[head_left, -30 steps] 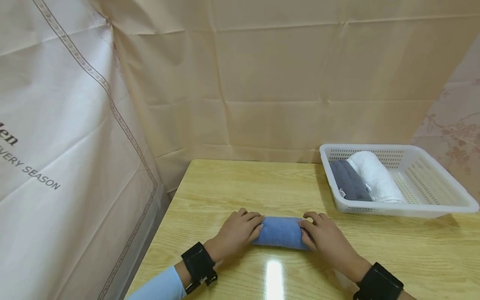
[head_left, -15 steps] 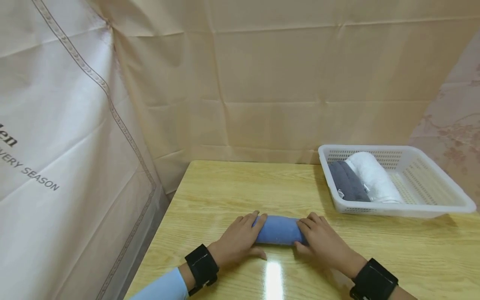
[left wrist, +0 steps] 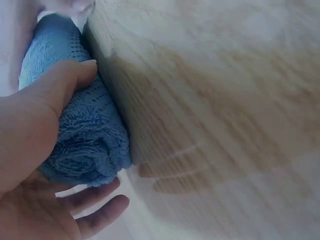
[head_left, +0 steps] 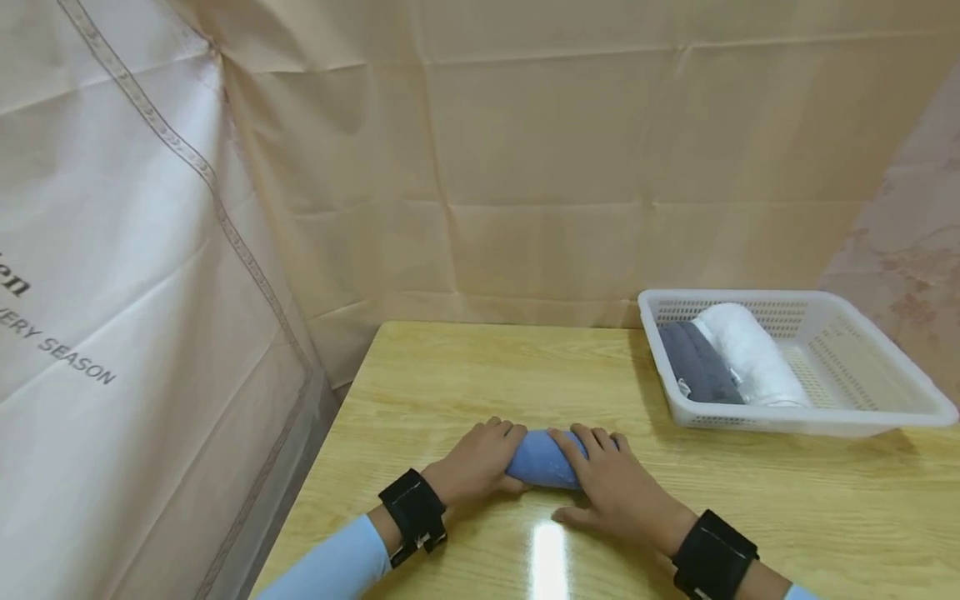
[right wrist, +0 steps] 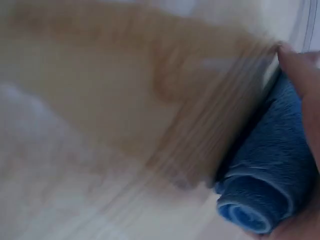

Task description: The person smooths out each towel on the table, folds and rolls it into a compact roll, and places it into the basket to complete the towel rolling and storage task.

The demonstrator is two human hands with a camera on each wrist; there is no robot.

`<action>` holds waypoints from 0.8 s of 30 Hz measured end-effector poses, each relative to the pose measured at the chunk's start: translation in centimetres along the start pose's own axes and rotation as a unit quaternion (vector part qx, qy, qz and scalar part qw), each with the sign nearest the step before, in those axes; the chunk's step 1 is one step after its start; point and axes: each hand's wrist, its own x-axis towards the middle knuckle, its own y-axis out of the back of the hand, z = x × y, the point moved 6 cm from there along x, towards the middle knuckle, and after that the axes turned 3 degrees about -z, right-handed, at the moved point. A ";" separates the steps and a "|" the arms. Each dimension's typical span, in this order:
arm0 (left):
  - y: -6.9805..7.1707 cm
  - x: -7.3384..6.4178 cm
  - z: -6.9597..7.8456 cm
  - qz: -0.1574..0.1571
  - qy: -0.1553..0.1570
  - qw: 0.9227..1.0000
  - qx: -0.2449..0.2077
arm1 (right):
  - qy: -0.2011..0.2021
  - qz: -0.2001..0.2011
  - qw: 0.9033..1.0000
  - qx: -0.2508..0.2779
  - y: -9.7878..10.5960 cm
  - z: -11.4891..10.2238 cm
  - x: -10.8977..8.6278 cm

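A blue towel (head_left: 540, 463), rolled into a short cylinder, lies crosswise on the wooden table between both hands. At its left end my left hand (head_left: 472, 462) grips the roll; in the left wrist view the thumb (left wrist: 70, 80) presses on the terry cloth beside the coiled end. My right hand (head_left: 618, 487) rests over the right part, fingers spread across the top and thumb held out toward the near side, off the cloth. From the right wrist, the other coiled end of the blue towel (right wrist: 255, 205) shows, partly covered by that hand.
A white plastic basket (head_left: 885, 421) stands at the table's back right. Inside it, a rolled dark grey towel (head_left: 697, 362) lies beside a rolled white towel (head_left: 753, 354). Beige cloth (head_left: 525, 167) hangs behind the table (head_left: 450, 367), and a pale printed sheet (head_left: 150, 333) hangs at the left.
My right hand has shifted left onto the top of the towel, its fingers spreading and its thumb coming away. The left hand's thumb has moved in against the roll's near side.
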 end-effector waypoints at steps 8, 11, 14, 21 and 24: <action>0.2 0.6 0.8 0.016 -0.002 0.997 0.079 | 0.028 0.007 1.000 0.005 0.1 1.8 1.7; 0.1 0.8 1.0 0.019 -0.002 0.997 0.079 | 0.041 -0.020 0.999 0.029 0.6 2.2 2.1; 0.2 1.1 0.8 0.020 -0.002 0.998 0.062 | 0.047 -0.033 0.998 0.036 1.0 2.3 2.7; 0.0 1.5 -0.6 -0.011 0.010 0.995 -0.101 | 0.026 0.027 0.998 -0.045 0.8 1.7 2.9; -0.1 1.5 -0.8 -0.007 0.015 0.994 -0.112 | 0.019 0.033 0.998 -0.040 0.5 1.8 2.7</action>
